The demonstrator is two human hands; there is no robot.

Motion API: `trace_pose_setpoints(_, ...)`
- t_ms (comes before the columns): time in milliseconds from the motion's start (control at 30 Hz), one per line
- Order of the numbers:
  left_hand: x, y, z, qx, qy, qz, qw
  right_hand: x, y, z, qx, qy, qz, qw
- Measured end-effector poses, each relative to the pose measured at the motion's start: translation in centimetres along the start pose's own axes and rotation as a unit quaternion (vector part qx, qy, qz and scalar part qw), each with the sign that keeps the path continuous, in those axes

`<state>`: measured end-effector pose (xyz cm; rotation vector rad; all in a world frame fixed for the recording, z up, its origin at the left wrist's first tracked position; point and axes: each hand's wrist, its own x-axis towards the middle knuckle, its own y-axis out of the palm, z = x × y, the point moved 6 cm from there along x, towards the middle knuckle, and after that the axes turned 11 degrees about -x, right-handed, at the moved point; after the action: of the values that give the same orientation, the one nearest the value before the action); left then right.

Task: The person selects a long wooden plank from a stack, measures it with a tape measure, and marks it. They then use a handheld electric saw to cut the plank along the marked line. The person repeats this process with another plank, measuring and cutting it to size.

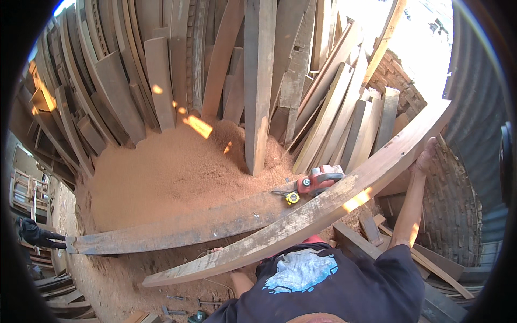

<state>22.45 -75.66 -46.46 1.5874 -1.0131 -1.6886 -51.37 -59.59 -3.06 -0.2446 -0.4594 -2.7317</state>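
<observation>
A long wooden plank [301, 222] is stretching across the front of the person's body, with one end pointing to the left and the other reaching out to the far right. It is passing over part of a long grey board [161, 237], but I am not seeing enough to say if the two are touching. The right hand [425, 154] is grasping the plank's edge near the far right end, with some fingers hiding behind the wood. The left hand [216, 250] is mostly hiding under the plank, and only a bit is peeking out past the far edge, so I cannot tell if its fingers are squeezing or just helping from below. A red power tool [321, 180] and a yellow tape measure [292, 198] are sitting just beside the plank, and a big pile of sawdust [145, 175] is lying past the grey board. The plank is looking thick, stiff and heavy, and not easy to break. Its rough skin is probably giving good grip, but dust could be making it slippery, and splinters could be poking out. Holding it from underneath, with hands far apart, is seeming best for balance.
</observation>
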Motion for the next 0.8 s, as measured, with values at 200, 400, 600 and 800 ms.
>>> trace_pose_setpoints(200, 0.5, -1.1, -2.2, -0.055, 0.033, 0.048, 0.997, 3.4, -13.5, -13.5, -0.083, 0.072, -0.052, 0.993)
trace_pose_setpoints(400, 0.8, 0.4, -7.8, -0.091, 0.109, 0.154, 0.978, -3.5, -16.7, -22.1, -0.179, 0.23, -0.092, 0.952)
trace_pose_setpoints(600, 1.1, -0.2, -10.3, -0.062, 0.169, -0.039, 0.983, -10.4, -17.5, -25.5, -0.219, 0.323, -0.094, 0.916)
trace_pose_setpoints(800, 2.5, 4.5, -11.9, -0.031, 0.219, -0.08, 0.972, -16.6, -18.1, -27.2, -0.227, 0.387, -0.105, 0.888)
